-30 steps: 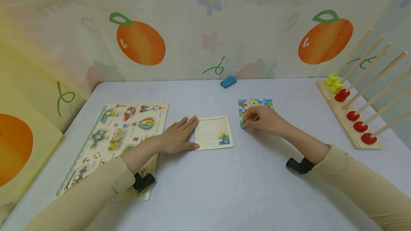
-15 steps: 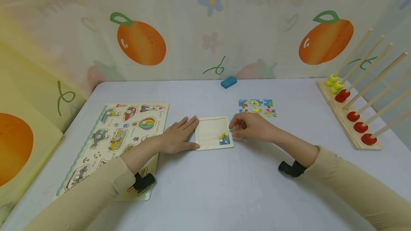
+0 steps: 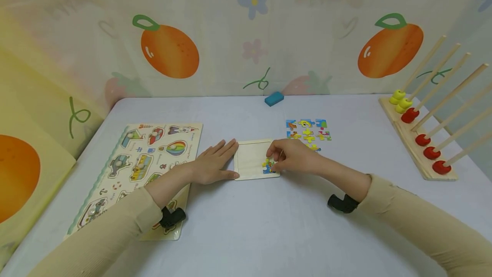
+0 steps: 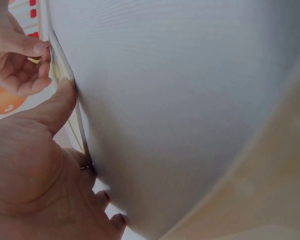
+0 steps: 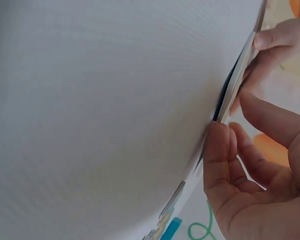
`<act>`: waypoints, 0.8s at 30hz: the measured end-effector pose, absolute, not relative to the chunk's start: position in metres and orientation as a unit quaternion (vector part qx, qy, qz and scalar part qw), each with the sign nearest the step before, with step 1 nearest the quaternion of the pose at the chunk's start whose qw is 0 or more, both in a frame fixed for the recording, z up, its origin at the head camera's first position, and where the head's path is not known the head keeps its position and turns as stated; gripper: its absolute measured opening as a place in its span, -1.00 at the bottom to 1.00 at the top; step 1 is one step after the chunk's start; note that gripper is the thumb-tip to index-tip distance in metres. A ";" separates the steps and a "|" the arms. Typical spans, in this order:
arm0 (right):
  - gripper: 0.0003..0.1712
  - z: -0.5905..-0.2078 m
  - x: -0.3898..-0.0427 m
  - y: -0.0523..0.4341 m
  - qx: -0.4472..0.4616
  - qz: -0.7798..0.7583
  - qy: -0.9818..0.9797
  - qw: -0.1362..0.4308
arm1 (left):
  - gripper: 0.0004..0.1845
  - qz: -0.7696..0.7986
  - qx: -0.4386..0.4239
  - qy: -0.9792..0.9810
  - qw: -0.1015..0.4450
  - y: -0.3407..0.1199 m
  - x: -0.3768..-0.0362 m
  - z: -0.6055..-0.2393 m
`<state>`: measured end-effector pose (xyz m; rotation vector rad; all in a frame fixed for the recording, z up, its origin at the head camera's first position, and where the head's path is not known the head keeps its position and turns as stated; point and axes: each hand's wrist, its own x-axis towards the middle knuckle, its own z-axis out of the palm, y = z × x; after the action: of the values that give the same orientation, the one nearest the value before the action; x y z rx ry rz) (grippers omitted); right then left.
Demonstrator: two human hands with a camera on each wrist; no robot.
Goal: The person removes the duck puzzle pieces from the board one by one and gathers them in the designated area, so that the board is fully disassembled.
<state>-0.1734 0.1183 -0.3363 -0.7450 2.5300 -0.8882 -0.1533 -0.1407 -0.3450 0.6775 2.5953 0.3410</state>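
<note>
My left hand [image 3: 213, 163] lies flat with fingers spread, its fingertips and thumb on the left edge of a small square wooden puzzle tray [image 3: 250, 151]. In the tray's lower right corner sit joined jigsaw pieces [image 3: 267, 166], partly covered by my right fingers. My right hand [image 3: 296, 157] is over the tray's right edge, fingers curled, pinching a small jigsaw piece mostly hidden by the hand. A yellow bit [image 4: 34, 60] shows between those fingers in the left wrist view. Behind the right hand lie several loose jigsaw pieces [image 3: 308, 134], some hidden by it.
A large picture board [image 3: 140, 161] with vehicle shapes lies at left, partly under the left forearm. At the back is a blue block [image 3: 274, 98]. A wooden peg stand [image 3: 415, 140] with red and yellow beads stands at the right edge of the white table.
My right hand has moved left and slightly toward me, from the loose jigsaw pieces to the tray's right side, carrying a piece. The left hand has stayed on the tray.
</note>
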 end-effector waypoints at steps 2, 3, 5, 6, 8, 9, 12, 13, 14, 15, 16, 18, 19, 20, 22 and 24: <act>-0.70 -0.337 -0.173 0.118 -0.266 -0.306 0.897 0.177 | -0.08 0.122 0.245 0.937 0.217 -0.140 -0.153 -0.343; -0.69 -0.337 -0.173 0.117 -0.266 -0.301 0.898 0.177 | -0.08 0.122 0.246 0.937 0.217 -0.140 -0.152 -0.342; -0.69 -0.338 -0.172 0.116 -0.267 -0.294 0.901 0.177 | -0.08 0.122 0.244 0.937 0.217 -0.140 -0.152 -0.341; -0.69 -0.338 -0.172 0.116 -0.267 -0.290 0.902 0.177 | -0.08 0.121 0.244 0.937 0.217 -0.140 -0.152 -0.341; -0.69 -0.338 -0.172 0.115 -0.266 -0.286 0.903 0.179 | -0.08 0.121 0.244 0.937 0.217 -0.140 -0.152 -0.340; -0.69 -0.338 -0.172 0.115 -0.265 -0.284 0.904 0.179 | -0.09 0.123 0.244 0.937 0.218 -0.140 -0.152 -0.340; -0.68 -0.338 -0.172 0.114 -0.265 -0.278 0.906 0.179 | -0.09 0.126 0.244 0.936 0.219 -0.140 -0.152 -0.341; -0.68 -0.338 -0.171 0.114 -0.266 -0.277 0.906 0.179 | -0.09 0.128 0.244 0.936 0.217 -0.140 -0.152 -0.342; -0.68 -0.338 -0.171 0.114 -0.266 -0.276 0.906 0.179 | -0.09 0.132 0.246 0.935 0.216 -0.141 -0.152 -0.342; -0.68 -0.338 -0.171 0.114 -0.266 -0.276 0.906 0.180 | -0.09 0.134 0.247 0.935 0.216 -0.141 -0.152 -0.343; -0.68 -0.338 -0.172 0.114 -0.267 -0.274 0.906 0.180 | -0.08 0.134 0.246 0.936 0.215 -0.141 -0.152 -0.343; -0.68 -0.338 -0.172 0.114 -0.268 -0.274 0.906 0.180 | -0.08 0.134 0.244 0.936 0.214 -0.142 -0.153 -0.346; -0.68 -0.338 -0.172 0.115 -0.269 -0.275 0.905 0.181 | -0.08 0.134 0.242 0.937 0.214 -0.142 -0.154 -0.347; -0.68 -0.338 -0.172 0.115 -0.269 -0.275 0.905 0.181 | -0.07 0.134 0.241 0.937 0.215 -0.142 -0.155 -0.348; -0.69 -0.338 -0.171 0.115 -0.269 -0.275 0.905 0.181 | -0.08 0.131 0.236 0.938 0.217 -0.142 -0.155 -0.349; -0.69 -0.337 -0.171 0.115 -0.269 -0.275 0.905 0.181 | -0.08 0.132 0.238 0.937 0.219 -0.142 -0.155 -0.348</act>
<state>-0.1709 0.1145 -0.3375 -0.7604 2.5554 -0.7759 -0.1546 -0.1416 -0.3479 0.6597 2.5920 0.3659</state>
